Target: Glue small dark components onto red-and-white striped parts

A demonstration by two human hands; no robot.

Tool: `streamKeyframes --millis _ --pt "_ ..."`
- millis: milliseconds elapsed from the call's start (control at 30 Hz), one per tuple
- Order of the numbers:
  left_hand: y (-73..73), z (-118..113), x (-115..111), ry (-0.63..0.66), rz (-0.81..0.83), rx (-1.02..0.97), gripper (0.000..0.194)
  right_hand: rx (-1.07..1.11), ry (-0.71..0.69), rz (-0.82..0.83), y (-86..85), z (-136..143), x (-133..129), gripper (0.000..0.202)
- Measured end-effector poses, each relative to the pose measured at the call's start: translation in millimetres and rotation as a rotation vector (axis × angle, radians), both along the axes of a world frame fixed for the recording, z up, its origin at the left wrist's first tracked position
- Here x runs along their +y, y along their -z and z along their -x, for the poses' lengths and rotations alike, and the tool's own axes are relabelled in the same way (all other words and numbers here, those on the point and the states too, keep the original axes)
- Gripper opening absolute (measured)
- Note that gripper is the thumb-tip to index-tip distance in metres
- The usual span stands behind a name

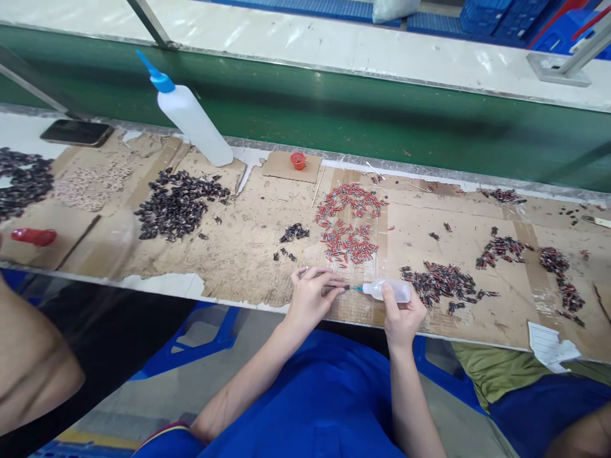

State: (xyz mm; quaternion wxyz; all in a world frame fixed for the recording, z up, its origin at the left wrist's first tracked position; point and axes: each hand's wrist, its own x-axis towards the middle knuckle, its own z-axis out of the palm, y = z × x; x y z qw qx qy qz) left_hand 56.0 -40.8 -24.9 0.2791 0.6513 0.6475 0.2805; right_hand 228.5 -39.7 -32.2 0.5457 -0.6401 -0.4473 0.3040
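Near the table's front edge, my left hand (pixel 312 292) pinches a small black part (pixel 347 287) between thumb and fingertips. My right hand (pixel 403 315) is wrapped round a small clear squeeze bottle (pixel 389 290), which lies on its side in the air with its thin blue tip pointing left. The tip is close to the black part; whether they touch I cannot tell. Just beyond my hands spreads a pile of small red and black parts (pixel 351 245). To the right of the bottle sits a heap of black and red pieces (pixel 442 282).
A big white bottle with a blue nozzle (pixel 195 124) stands at the back left, near a heap of black parts (pixel 174 207). A red cap (pixel 298 161) rests on a cardboard piece. Co-workers' arms (pixel 33 362) show at both sides. A phone (pixel 76 131) lies far left.
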Motion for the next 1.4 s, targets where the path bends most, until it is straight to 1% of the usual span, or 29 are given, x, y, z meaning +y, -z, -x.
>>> streamKeyframes --millis 133,233,333,433,500,567,667,733,800,833,867,933,967,1033,1100,1167,1233,1333,1400 --pt "0.5 0 0 0.015 0.008 -0.026 0.011 0.131 0.108 -0.071 6.6 -4 2 0.027" --pt "-1.6 3 0 0.050 0.021 -0.038 0.013 0.170 0.089 -0.127 7.8 -4 5 0.035" --pt "-6.3 6 4 0.054 0.003 -0.012 0.008 0.139 0.063 -0.124 7.1 0 8 0.042" --pt "-8.9 6 11 0.024 -0.076 0.054 0.010 0.047 0.060 -0.066 7.2 5 9 0.045" --pt "-7.6 4 17 0.008 -0.136 0.094 0.012 0.004 0.059 -0.050 7.4 7 9 0.045" --pt "-4.2 1 22 0.022 -0.180 0.131 0.014 -0.012 0.051 -0.067 7.0 8 7 0.048" --pt "1.4 -4 28 0.101 -0.209 0.192 0.017 -0.041 0.046 -0.139 4.5 7 1 0.059" --pt "2.7 -5 30 0.139 -0.206 0.214 0.020 -0.084 0.108 -0.228 2.1 7 -8 0.062" --pt "0.7 -4 29 0.138 -0.193 0.194 0.024 -0.121 0.186 -0.296 -0.6 8 -20 0.054" --pt "-1.6 -2 28 0.139 -0.185 0.160 0.024 -0.122 0.205 -0.295 -2.4 10 -27 0.046" --pt "-4.5 -1 26 0.148 -0.177 0.105 0.024 -0.103 0.196 -0.257 -4.4 12 -33 0.037" --pt "-10.9 2 21 0.214 -0.164 -0.071 0.022 0.010 0.101 -0.082 -9.2 18 -42 0.025" --pt "-13.6 2 17 0.261 -0.155 -0.181 0.022 0.103 0.028 0.011 -11.8 21 -44 0.025" --pt "-16.8 3 7 0.336 -0.134 -0.389 0.026 0.324 -0.141 0.163 -16.2 27 -46 0.031" --pt "-16.4 2 -3 0.359 -0.117 -0.518 0.033 0.521 -0.280 0.257 -18.9 31 -43 0.035" --pt "-13.8 2 -11 0.334 -0.116 -0.565 0.036 0.641 -0.364 0.326 -19.6 32 -41 0.033" --pt "-11.0 3 -16 0.309 -0.121 -0.573 0.034 0.689 -0.403 0.371 -19.3 32 -39 0.031" --pt "-7.9 7 -18 0.315 -0.127 -0.555 0.028 0.707 -0.417 0.413 -19.1 28 -38 0.031" --pt "-5.4 8 -16 0.314 -0.143 -0.509 0.022 0.680 -0.383 0.419 -19.8 25 -37 0.030"
